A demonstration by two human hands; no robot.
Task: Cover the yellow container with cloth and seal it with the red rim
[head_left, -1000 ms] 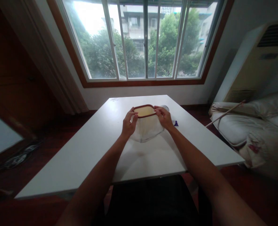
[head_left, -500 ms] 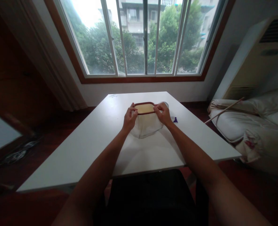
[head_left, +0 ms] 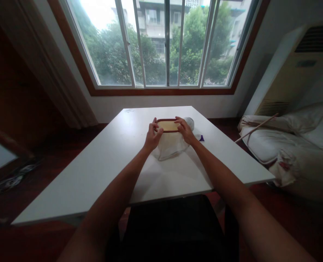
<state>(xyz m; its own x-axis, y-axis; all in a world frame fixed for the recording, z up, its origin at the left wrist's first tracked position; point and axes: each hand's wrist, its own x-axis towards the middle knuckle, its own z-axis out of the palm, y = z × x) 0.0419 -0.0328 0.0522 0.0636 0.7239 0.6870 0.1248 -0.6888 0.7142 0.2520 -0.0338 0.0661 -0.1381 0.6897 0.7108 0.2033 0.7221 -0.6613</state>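
Observation:
A brown, rounded-rectangular embroidery hoop (head_left: 168, 131) is held just above the table, with pale yellowish cloth (head_left: 168, 126) stretched inside it. Loose, thin cloth (head_left: 170, 145) hangs below the rim toward me. My left hand (head_left: 153, 135) grips the left end, its thumb on the near rim and its fingers at the side and behind. At the right end, my right hand (head_left: 185, 131) holds the frame, index finger laid along the far rim. Its fingers partly cover that corner. Just beyond the right hand sits a rounded whitish object (head_left: 189, 123) of unclear kind.
The white table (head_left: 95, 163) spreads under my arms. A small purple item (head_left: 202, 138) lies right of my right forearm. To the right stand a covered sofa (head_left: 262, 145) with a stick (head_left: 256, 127) across it, and an air conditioner (head_left: 284, 72). A window (head_left: 161, 54) is ahead.
My right hand has shifted its grip on the hoop, the index finger now reaching along the far rim. More of the rounded whitish object shows behind it. The view has moved slightly.

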